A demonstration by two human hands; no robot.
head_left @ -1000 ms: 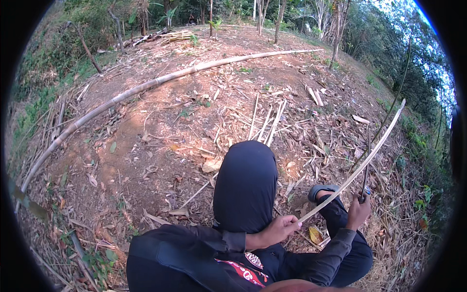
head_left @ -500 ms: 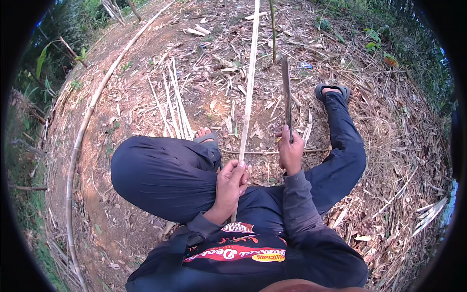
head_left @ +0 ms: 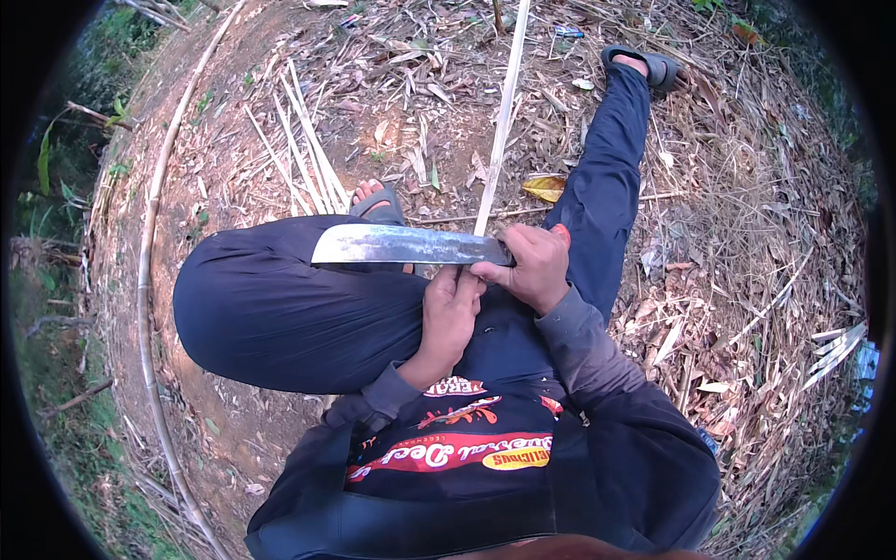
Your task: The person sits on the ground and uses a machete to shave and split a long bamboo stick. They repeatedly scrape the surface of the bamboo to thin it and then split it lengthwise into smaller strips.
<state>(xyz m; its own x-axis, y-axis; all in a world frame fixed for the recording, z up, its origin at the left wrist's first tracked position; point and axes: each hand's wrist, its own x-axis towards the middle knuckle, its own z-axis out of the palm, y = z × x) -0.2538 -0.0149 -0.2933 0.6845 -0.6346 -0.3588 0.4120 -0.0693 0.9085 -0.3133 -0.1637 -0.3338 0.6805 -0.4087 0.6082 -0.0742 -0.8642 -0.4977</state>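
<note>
The machete hides a stretch of the pale strip, whose far end is cut off above, the right hand conceals the machete's handle, the long pole leaves view at both ends, and a bluish scrap near the far edge of the ground is too small to tell.

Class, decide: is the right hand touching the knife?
Touching: in the head view, the right hand grips the knife, its blade extending leftward from the fist.
</note>
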